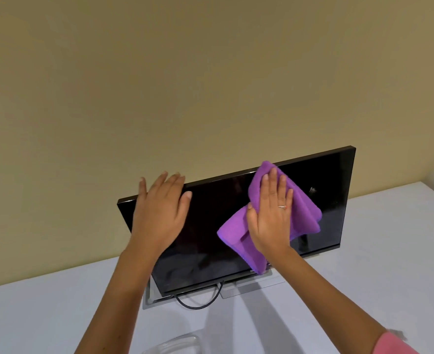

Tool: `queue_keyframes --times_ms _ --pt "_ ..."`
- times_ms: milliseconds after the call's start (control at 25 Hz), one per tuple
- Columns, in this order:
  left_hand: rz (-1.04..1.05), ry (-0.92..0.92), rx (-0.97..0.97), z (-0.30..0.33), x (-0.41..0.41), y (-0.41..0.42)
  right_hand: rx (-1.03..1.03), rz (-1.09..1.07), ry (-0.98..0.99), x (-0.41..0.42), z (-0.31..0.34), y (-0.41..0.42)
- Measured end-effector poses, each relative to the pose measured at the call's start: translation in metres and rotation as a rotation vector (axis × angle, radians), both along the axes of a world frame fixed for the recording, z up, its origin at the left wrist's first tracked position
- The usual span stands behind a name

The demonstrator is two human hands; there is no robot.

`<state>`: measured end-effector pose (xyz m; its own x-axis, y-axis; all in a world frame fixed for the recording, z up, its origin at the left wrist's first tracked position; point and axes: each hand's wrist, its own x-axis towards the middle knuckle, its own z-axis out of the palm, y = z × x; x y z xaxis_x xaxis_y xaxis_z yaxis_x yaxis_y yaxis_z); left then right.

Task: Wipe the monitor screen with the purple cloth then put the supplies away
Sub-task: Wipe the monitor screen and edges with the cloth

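A flat black monitor with a dark glossy screen (210, 238) stands tilted on a pale grey counter (363, 264) against a beige wall (210, 72). The right hand (270, 215), fingers flat and spread, presses a crumpled purple microfibre cloth (305, 213) against the upper right part of the screen. The left hand (159, 213), open and gripping nothing, rests its fingers over the monitor's top left edge. A black cable (198, 304) loops beneath the monitor.

The monitor (236, 226) stands on the worktop (363, 277) near its far edge, before the wall (210, 72). A cable (198, 304) loops on the worktop under the monitor's lower edge. A clear container (175, 344) sits at the worktop's near edge.
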<state>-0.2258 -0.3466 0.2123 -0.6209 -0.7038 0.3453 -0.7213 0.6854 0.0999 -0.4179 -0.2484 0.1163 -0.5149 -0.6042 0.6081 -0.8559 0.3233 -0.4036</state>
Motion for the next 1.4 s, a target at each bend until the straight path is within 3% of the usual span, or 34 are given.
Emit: queue_keyframes --times_ms 160,400,560,760,1000,1120,1400 --pt "-0.088 -0.057 -0.042 -0.005 -0.034 0.012 -0.024 0.006 -0.047 -0.016 0.001 0.004" --pt "-0.069 -0.054 -0.054 -0.008 -0.041 0.017 0.037 0.265 0.267 0.029 -0.009 -0.011" --pt "-0.103 0.012 -0.048 -0.007 -0.040 0.018 -0.005 0.264 0.205 0.042 -0.010 -0.015" --pt "-0.100 0.106 -0.106 -0.016 -0.041 0.018 0.057 0.090 0.181 -0.011 -0.006 0.007" --pt "-0.018 0.177 -0.187 -0.031 -0.050 0.023 -0.006 -0.103 -0.089 -0.112 0.001 0.042" --pt "0.031 0.193 -0.212 -0.034 -0.056 0.028 -0.030 -0.074 -0.166 -0.134 -0.008 0.054" --pt "-0.021 0.148 -0.221 -0.029 -0.089 0.041 0.103 0.112 0.091 -0.091 -0.038 0.052"
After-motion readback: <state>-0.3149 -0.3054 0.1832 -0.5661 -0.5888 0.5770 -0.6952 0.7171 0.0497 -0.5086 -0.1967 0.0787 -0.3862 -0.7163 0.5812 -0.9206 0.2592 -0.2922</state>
